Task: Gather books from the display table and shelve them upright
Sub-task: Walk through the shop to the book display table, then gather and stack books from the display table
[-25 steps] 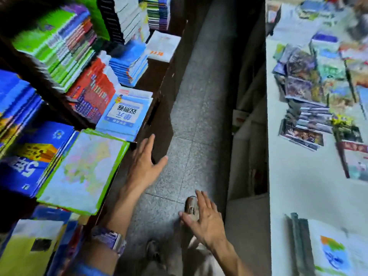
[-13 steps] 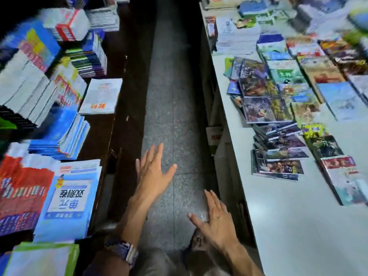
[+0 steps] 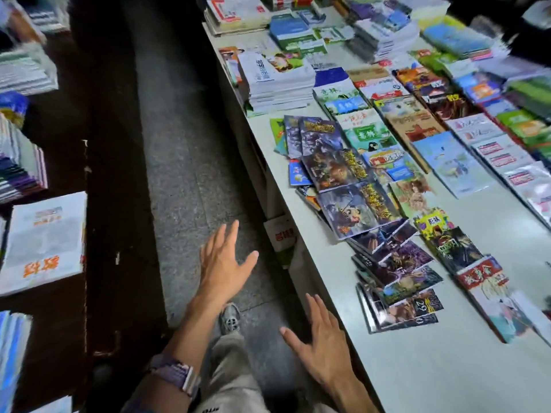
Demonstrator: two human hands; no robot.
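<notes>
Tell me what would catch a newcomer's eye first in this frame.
Two bare, empty hands reach out over the grey aisle floor: left hand, right hand. To their right, the white display table is crowded with colourful books, with a fanned row of dark comic books nearest the right hand.

"29" on comic cover (image 3: pixel 417 307), "意林" on magazine (image 3: pixel 371 134)

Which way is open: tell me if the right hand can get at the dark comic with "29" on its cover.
Probably yes. The right hand hovers open beside the table edge, and the dark "29" comic lies uncovered atop its fanned pile nearby.
</notes>
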